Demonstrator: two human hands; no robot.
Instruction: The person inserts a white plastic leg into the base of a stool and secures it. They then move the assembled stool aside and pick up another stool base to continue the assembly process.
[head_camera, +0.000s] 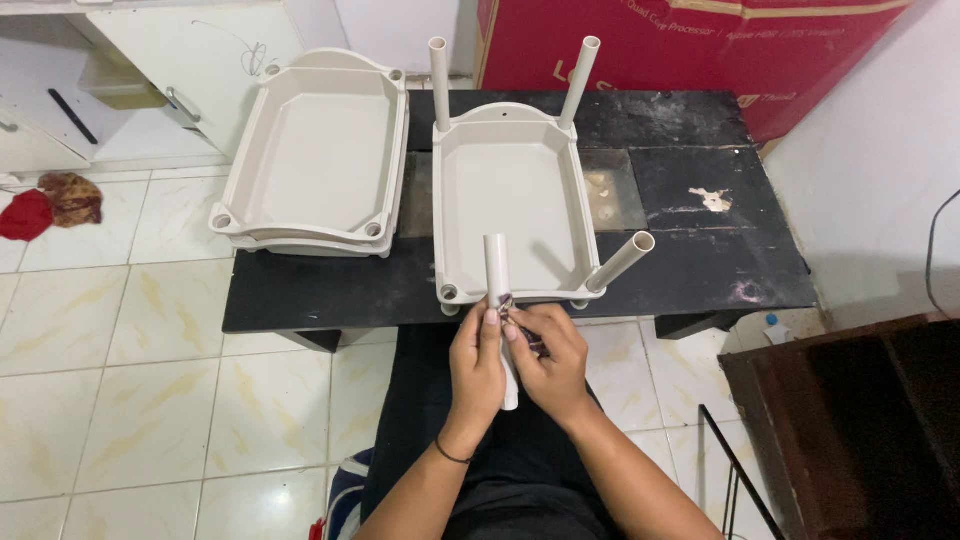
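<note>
near table edge, left hand (476, 362) wraps cream plastic tube (498, 300), fingers curled round lower half; right hand (548, 358) pinches small dark bit against tube; tray (508, 190) just beyond, three tubes socketed; tube likely light, stiff, smooth, grip mid-shaft

Head view, looking down. Left hand (478, 366) and right hand (551, 360): both closed around one cream plastic tube (499, 305), held nearly upright over the lap; a small dark item sits between the fingers (too small to identify). Cream tray (510, 190): on the black low table (690, 250), three tubes standing in its corner sockets, the near-left socket (449, 292) open. Stack of matching trays (315, 160): on the table's left end, overhanging the edge. Red carton (680, 40): behind the table. Red cloth (28, 213): on the tiled floor, far left.
</note>
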